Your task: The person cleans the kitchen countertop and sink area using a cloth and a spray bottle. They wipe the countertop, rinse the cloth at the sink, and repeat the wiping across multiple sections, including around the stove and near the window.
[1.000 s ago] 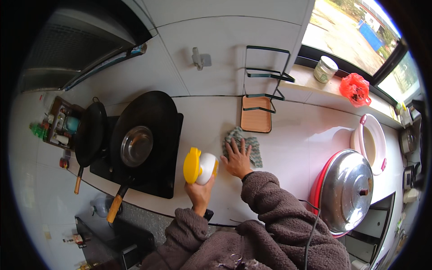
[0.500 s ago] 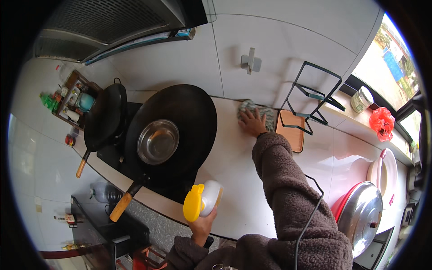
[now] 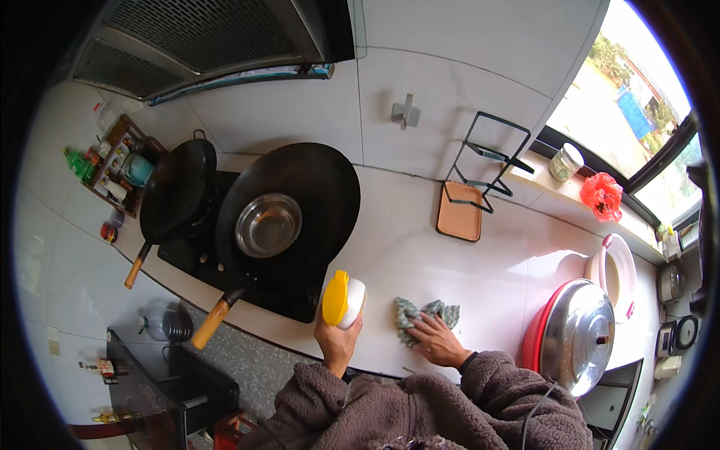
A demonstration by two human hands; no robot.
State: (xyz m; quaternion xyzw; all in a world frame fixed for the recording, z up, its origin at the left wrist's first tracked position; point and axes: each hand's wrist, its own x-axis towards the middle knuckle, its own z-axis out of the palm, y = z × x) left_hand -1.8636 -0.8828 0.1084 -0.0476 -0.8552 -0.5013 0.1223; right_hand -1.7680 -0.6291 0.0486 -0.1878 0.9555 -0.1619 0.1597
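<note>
My left hand (image 3: 339, 343) is wrapped round a white container with a yellow lid (image 3: 337, 298), held tilted over the counter's front part, close to the hob's right side. To its right, a grey-green patterned cloth (image 3: 406, 312) lies bunched on the white counter (image 3: 390, 247). My right hand (image 3: 439, 342) is closed on the cloth and presses it to the counter, with folds showing beyond the fingers. Part of the cloth is hidden under the palm.
A large black wok (image 3: 330, 187) with a metal bowl (image 3: 268, 225) inside stands left, beside a second black pan (image 3: 180, 180). A black rack with a wooden board (image 3: 459, 214) stands against the wall. A lidded red pot (image 3: 577, 337) occupies the right.
My right hand has drawn the cloth from beside the rack toward me, near the front edge. My left hand has lifted slightly with the container and turned it. The view has shifted right.
</note>
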